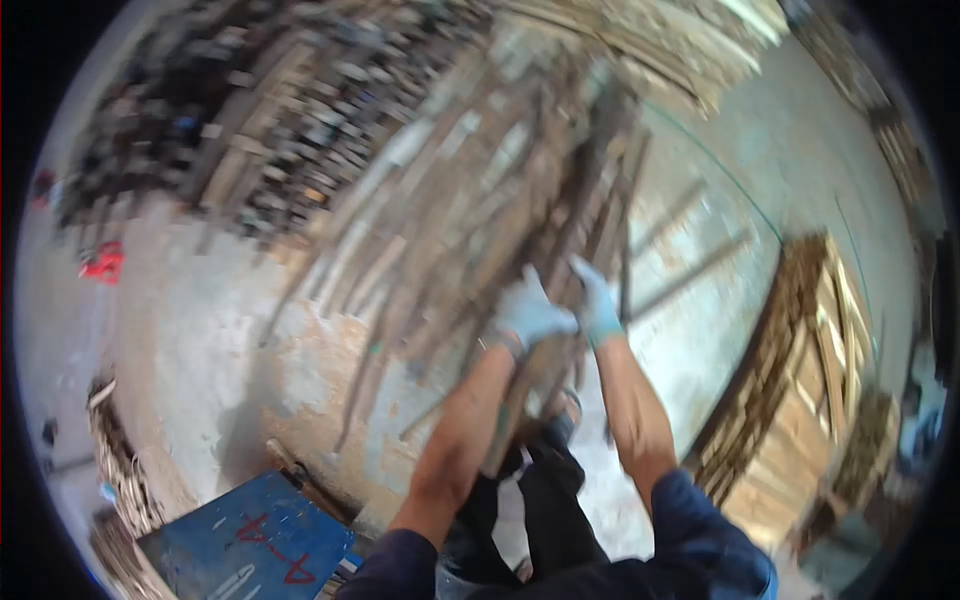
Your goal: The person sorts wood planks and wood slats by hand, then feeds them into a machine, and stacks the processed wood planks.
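Both hands wear pale gloves and are in front of the body, close together over a large spread of long wooden strips (470,200). My left hand (532,312) is over the near ends of the strips, its thumb and fingers apart. Just right of it, my right hand (597,300) is by the right side of the same strips, with its fingers blurred. Whether either hand grips a strip cannot be made out through the motion blur.
Dark stacked wood pieces (310,130) fill the upper left. Light boards (690,40) lie at the top. A wood bundle (790,400) stands at the right, a blue panel (250,540) at the lower left. Two loose strips (690,272) lie on the floor.
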{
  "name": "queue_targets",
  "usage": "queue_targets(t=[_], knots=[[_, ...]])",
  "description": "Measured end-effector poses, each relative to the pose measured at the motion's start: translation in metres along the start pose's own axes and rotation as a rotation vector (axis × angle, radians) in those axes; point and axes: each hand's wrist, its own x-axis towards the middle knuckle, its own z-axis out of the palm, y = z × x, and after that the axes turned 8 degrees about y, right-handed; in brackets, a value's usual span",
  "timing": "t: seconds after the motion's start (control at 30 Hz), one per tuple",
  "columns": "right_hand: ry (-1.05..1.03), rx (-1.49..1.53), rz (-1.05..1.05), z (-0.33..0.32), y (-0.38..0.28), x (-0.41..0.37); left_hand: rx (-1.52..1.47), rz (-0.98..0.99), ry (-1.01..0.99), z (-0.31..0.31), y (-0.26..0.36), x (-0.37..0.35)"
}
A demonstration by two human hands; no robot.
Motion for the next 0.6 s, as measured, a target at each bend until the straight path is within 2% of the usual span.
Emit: queue_targets(t=[0.03, 0.07, 0.1, 0.17, 0.2, 0.27, 0.33, 0.4, 0.57, 0.6], knots=[[0.044, -0.030, 0.026, -0.004, 0.007, -0.009, 0.061, -0.025, -0.067, -0.020, 0.010, -0.020], [-0.080, 0.051, 0.003, 0.012, 0.005, -0.045, 0.120, -0.004, -0.036, -0.011, 0.002, -0.035], [-0.104, 0.116, 0.055, 0.021, 0.007, -0.076, 0.157, 0.030, 0.009, -0.019, 0.007, -0.064], [-0.064, 0.192, 0.225, 0.028, 0.014, -0.142, 0.129, -0.013, -0.040, -0.052, 0.020, -0.129], [0.235, -0.047, 0.182, 0.048, 0.007, -0.186, 0.080, -0.038, -0.091, -0.073, 0.025, -0.163], [0.158, 0.060, 0.231, 0.028, 0.041, -0.225, 0.067, -0.089, -0.137, -0.093, 0.020, -0.218], [0.046, 0.029, 0.227, 0.068, 0.022, -0.297, 0.060, -0.069, -0.125, -0.118, 0.020, -0.271], [-0.085, 0.204, 0.370, 0.059, 0.044, -0.325, 0.024, -0.099, -0.170, -0.156, 0.035, -0.312], [-0.161, 0.189, 0.486, 0.076, 0.010, -0.378, -0.039, -0.140, -0.142, -0.197, 0.073, -0.370], [-0.180, 0.182, 0.487, 0.090, -0.011, -0.389, -0.063, -0.080, -0.105, -0.198, 0.074, -0.371]])
